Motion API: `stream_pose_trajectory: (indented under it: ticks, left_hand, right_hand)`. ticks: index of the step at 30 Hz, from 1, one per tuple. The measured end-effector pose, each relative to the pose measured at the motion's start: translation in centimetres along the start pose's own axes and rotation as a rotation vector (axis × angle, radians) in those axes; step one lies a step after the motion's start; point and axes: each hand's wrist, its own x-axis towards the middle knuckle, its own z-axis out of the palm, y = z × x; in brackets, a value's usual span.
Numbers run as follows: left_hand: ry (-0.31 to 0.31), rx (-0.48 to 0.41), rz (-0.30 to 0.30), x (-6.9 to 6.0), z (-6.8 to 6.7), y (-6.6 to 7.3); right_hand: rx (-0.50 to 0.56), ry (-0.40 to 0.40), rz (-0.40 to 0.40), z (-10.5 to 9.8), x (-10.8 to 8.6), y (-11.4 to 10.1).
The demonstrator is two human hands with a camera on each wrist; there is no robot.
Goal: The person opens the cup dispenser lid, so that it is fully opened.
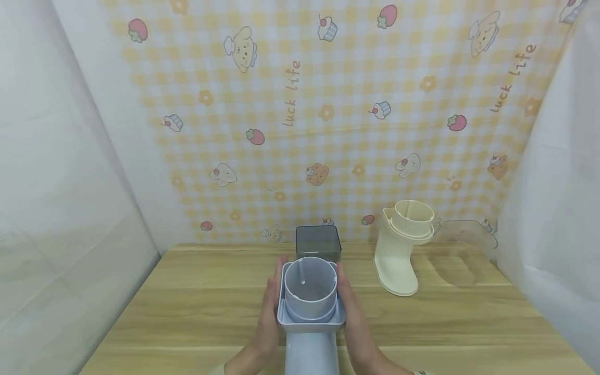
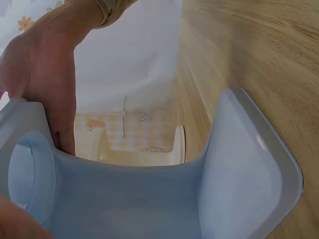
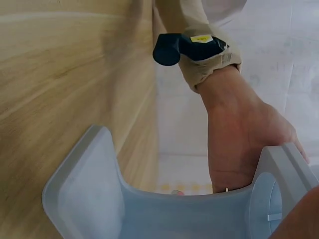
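Both hands hold a light blue plastic stand [image 1: 311, 354] by its squarish top, from which a round open collar [image 1: 310, 291] rises. My left hand [image 1: 268, 317] grips the left side and my right hand [image 1: 355, 320] the right side. Across the stand, the left wrist view shows the right hand [image 2: 47, 69], and the right wrist view shows the left hand [image 3: 239, 134]. The stand's flat base [image 2: 244, 169] faces the wooden surface; whether it touches is unclear. Just behind the stand sits a smoky grey see-through box [image 1: 319, 242].
A cream stand [image 1: 396, 260] of the same shape stands upright at the back right. Beside it is a clear see-through container [image 1: 461, 260]. The wooden table [image 1: 201, 312] ends at a yellow checked backdrop [image 1: 281, 156], with white sheets [image 1: 70, 182] at both sides.
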Motion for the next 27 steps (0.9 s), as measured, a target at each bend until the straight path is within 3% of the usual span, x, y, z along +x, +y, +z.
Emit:
stream_pose_trajectory:
  ticks: [1, 3, 4, 6, 8, 13, 20, 27]
  left_hand:
    - [0.007, 0.004, -0.004, 0.0, 0.0, 0.0]
    - [0.010, 0.011, -0.009, -0.1, -0.1, 0.1]
    - [0.007, 0.011, -0.010, -0.1, -0.2, 0.1]
    - [0.004, 0.012, -0.013, -0.2, -0.5, 0.2]
    - [0.007, 0.015, -0.010, -0.3, -0.8, 0.3]
    - [0.025, -0.002, -0.003, -0.5, -1.9, 0.4]
    - [0.017, -0.112, 0.003, 0.4, -3.7, 0.1]
    - [0.060, -0.073, -0.018, 1.3, -6.5, 0.0]
  right_hand:
    - [0.001, 0.002, 0.016, 1.3, -1.0, -3.1]
    - [0.018, 0.039, 0.143, 4.1, -3.2, -9.6]
    - [0.018, 0.046, 0.154, 5.0, -3.7, -11.9]
    - [0.009, 0.068, 0.186, 6.6, -4.1, -15.2]
    - [0.001, 0.075, 0.199, 7.4, -4.2, -16.4]
    - [0.010, 0.082, 0.174, 8.7, -3.7, -16.6]
    - [0.044, 0.118, 0.171, 9.9, -1.9, -15.6]
    - [0.038, 0.111, 0.177, 11.4, 0.7, -14.7]
